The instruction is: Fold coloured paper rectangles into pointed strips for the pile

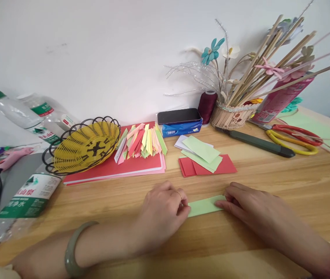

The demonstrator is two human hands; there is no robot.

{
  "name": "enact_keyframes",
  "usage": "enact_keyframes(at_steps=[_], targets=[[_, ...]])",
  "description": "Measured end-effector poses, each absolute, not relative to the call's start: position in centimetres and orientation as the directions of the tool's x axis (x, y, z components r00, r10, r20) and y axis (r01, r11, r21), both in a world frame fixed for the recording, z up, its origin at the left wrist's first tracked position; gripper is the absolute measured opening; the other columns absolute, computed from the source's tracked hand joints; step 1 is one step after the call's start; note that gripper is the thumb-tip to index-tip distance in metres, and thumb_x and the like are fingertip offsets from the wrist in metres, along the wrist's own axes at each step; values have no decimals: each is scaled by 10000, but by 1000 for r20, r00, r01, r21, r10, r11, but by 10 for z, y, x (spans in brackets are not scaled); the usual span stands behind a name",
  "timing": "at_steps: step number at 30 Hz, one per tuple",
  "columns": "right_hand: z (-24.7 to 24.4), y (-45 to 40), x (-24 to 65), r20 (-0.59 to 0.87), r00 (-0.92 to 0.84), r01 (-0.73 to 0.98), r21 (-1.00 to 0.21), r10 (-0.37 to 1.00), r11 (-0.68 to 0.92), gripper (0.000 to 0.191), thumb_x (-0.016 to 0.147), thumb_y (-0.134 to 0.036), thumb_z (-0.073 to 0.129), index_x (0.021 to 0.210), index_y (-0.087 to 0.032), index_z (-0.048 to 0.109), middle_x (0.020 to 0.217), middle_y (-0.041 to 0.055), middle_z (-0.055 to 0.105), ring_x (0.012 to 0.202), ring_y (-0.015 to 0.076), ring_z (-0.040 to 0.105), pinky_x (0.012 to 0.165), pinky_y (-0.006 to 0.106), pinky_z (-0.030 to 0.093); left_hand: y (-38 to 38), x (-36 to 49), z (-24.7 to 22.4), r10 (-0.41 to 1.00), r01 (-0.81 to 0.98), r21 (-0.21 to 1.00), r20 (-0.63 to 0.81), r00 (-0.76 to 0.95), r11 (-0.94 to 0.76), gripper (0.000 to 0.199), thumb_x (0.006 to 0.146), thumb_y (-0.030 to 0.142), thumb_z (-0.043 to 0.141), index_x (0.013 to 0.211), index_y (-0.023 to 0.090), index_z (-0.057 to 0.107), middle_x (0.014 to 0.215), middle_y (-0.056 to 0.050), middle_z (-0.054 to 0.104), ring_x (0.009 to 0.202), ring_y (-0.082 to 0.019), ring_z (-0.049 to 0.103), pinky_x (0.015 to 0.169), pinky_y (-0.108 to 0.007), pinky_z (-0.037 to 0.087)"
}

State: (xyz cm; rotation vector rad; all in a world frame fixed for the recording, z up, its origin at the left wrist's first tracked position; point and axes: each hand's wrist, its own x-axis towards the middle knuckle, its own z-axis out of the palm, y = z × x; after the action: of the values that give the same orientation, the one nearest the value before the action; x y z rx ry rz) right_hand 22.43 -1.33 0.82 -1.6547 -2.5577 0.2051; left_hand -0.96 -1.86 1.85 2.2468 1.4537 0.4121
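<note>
A narrow strip of light green paper (206, 206), apparently folded lengthwise, lies on the wooden table between my hands. My left hand (165, 211), with a ring on one finger and a bangle on the wrist, grips the strip's left end with curled fingers. At the right end, my right hand (248, 203) pinches the paper between thumb and bent fingers. Both ends of the strip are hidden under the fingers. Just beyond it sit light green paper rectangles (202, 149) on top of red paper rectangles (223, 164), with a white one partly covered.
Folded coloured paper pieces (143, 141) rest on red sheets (95, 176) beside a yellow basket (88, 149). Plastic bottles (25, 199) stand and lie at left. Behind are a blue tissue pack (182, 128), dark thread spool (207, 106), utility knife (260, 143), scissors (293, 139) and a stick-filled holder (230, 115).
</note>
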Motion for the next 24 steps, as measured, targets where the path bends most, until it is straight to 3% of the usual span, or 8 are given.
enact_keyframes(at_steps=[7,15,19,24], targets=[[11,-12,220,-14,-392,916,-105,920,388,272,905,-370,382,673,-244,445,630,8,586,574,222,609,514,333,356,-20,-10,10,835,756,356,231,499,-550,94,800,147,552,715,174,583,670,13,636,728,-167,563,580,-260,399],[9,-22,216,207,-458,884,6,864,467,287,930,-290,286,712,-222,460,647,21,569,549,193,591,492,316,355,-24,-8,8,714,713,191,410,567,-675,191,837,120,490,689,157,606,614,-9,600,675,-180,520,509,-269,371],[7,-27,215,269,-478,875,61,836,481,308,947,-275,255,761,-197,487,713,56,583,590,200,593,507,318,366,-25,-9,7,688,698,175,445,573,-694,210,841,108,476,678,152,600,609,-15,573,674,-181,504,490,-267,353],[5,-28,213,287,-484,872,84,826,482,298,957,-276,265,730,-207,445,672,34,527,581,204,585,500,320,365,-27,-12,7,697,693,187,409,589,-696,205,855,118,463,715,149,609,646,-25,572,701,-189,505,506,-270,365]])
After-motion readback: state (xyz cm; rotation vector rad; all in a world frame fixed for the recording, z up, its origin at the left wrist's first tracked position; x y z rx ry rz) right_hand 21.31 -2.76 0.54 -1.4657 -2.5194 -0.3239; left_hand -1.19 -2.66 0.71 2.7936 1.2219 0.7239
